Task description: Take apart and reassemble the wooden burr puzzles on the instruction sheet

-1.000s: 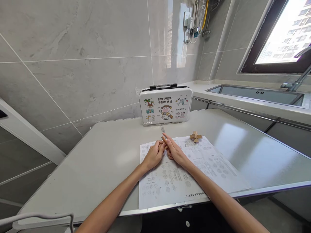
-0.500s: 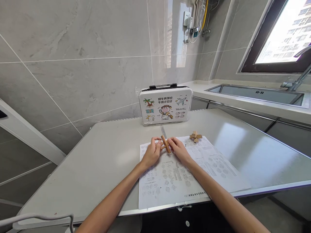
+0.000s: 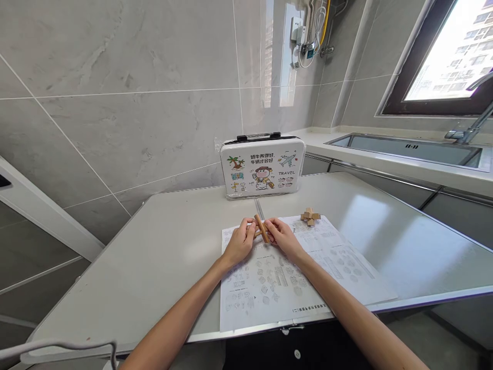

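Fingers (image 3: 252, 226) of both hands pinching wooden cross piece (image 3: 262, 229) between them

A paper sheet (image 3: 292, 277) lies on the bench (image 3: 154, 257); a case (image 3: 262, 167) stands behind it, a sink (image 3: 404, 149) to the right.

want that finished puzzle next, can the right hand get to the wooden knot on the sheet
Probably yes: the wooden knot lies in the open on the paper sheet, just beyond the right hand, nothing between, though that hand now holds wooden sticks.

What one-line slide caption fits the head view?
Both hands, left hand and right hand, hold crossed wooden puzzle pieces above an instruction sheet; a finished wooden puzzle sits nearby.
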A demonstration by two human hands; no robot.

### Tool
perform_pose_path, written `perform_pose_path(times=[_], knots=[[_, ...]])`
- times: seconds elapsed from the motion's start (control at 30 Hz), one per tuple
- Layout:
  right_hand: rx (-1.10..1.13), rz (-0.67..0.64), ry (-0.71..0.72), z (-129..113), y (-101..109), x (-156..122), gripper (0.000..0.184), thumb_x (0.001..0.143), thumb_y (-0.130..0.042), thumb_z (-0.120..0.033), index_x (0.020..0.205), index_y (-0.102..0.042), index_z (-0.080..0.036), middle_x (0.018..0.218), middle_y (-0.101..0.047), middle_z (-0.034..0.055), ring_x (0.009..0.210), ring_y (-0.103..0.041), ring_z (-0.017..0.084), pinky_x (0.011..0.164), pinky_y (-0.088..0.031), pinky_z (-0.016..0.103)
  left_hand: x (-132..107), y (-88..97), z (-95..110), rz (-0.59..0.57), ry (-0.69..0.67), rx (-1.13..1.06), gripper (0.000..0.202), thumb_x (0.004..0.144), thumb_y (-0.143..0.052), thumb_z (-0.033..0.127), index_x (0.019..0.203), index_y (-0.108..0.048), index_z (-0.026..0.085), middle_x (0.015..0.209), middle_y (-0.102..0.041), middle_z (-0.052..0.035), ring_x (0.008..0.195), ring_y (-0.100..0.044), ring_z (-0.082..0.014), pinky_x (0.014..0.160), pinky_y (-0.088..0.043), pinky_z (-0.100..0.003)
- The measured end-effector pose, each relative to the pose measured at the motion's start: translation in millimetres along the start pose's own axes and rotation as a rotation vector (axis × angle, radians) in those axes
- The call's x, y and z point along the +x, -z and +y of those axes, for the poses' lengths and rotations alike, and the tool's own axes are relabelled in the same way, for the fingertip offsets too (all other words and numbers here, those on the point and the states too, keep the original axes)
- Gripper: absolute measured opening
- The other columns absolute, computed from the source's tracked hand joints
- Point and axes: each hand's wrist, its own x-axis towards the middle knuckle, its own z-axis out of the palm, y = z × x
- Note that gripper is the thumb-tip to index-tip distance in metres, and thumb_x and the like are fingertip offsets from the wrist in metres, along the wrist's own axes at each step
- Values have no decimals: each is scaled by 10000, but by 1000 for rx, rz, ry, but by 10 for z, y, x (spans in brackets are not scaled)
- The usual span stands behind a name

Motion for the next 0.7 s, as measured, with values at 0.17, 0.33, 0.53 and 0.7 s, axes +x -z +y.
perform_pose_path(times=[0.17, 0.33, 0.53, 0.7], knots=[[-8, -12, 15, -12, 0, -4, 493, 894, -606, -701, 937, -617, -210, 598, -461, -55, 545, -390, 135, 523, -297, 275, -1, 2, -8, -6, 3, -13, 333, 1061, -372, 486, 1142, -553, 218, 1019, -784, -93, 837, -718, -227, 868, -545, -392], [1, -6, 3, -31, -4, -14, 496, 877, -620, -714, 920, -622, -220, 590, -478, -52, 544, -410, 137, 524, -315, 272, -7, 7, 15, -13, 2, -6, 329, 1064, -367, 486, 1139, -543, 219, 1023, -771, -78, 907, -715, -232, 865, -522, -373], [65, 38, -24, -5, 12, 5, 491, 856, -646, -712, 919, -635, -226, 569, -462, -61, 519, -382, 119, 494, -302, 249, 14, 8, -9, 125, 72, 56, 378, 1075, -290, 526, 1025, -522, 232, 717, -601, 20, 652, -580, -170, 648, -431, -292], [186, 186, -47, -10, 41, 38, 496, 795, -714, -699, 902, -621, -224, 639, -449, -62, 517, -386, 95, 445, -255, 223, 83, 61, -165, 251, 116, 188, 266, 1060, -364, 428, 978, -520, 228, 822, -626, -11, 732, -599, -185, 688, -454, -310]])
